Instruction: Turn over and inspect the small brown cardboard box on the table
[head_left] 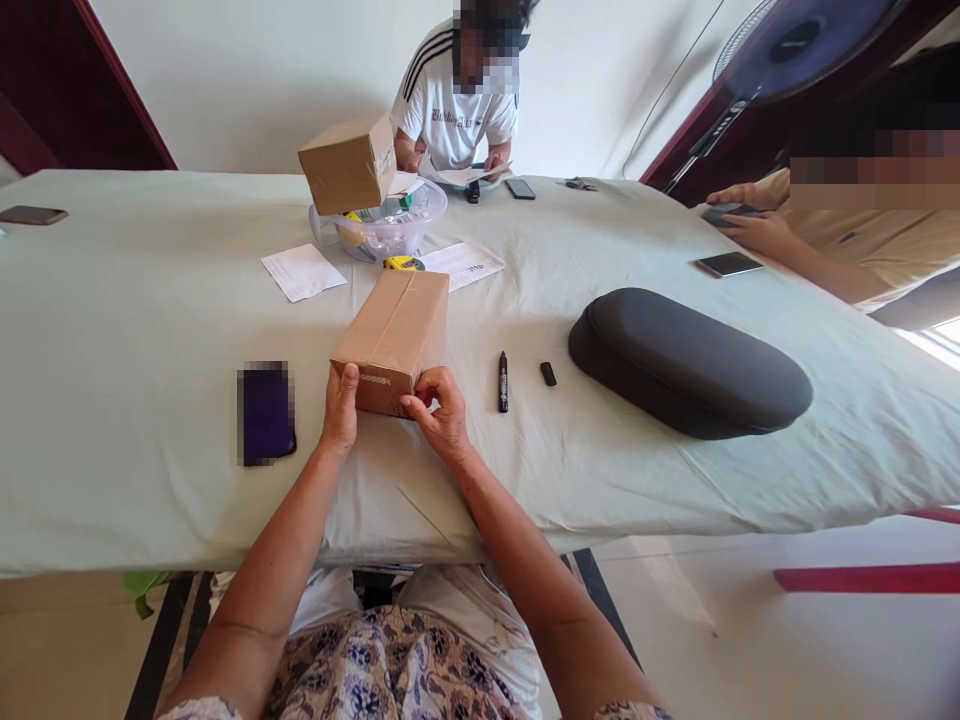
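Observation:
A taped brown cardboard box [396,332] lies on the cloth-covered table [150,330] in front of me. My left hand [340,410] grips the box's near left corner, fingers closed against it. My right hand [442,412] pinches the near right corner, fingers curled on the box's end. A black marker [503,382] and its cap [548,373] lie just right of the box. A dark phone [266,413] rests to the left of my left hand.
A big black oval case [686,360] lies at the right. Farther back stand a second cardboard box [350,163], a clear bowl [394,228], a yellow tape measure [403,263] and papers [304,271]. One person sits across the table, another at the right with phones. A fan [795,50] stands at the back right.

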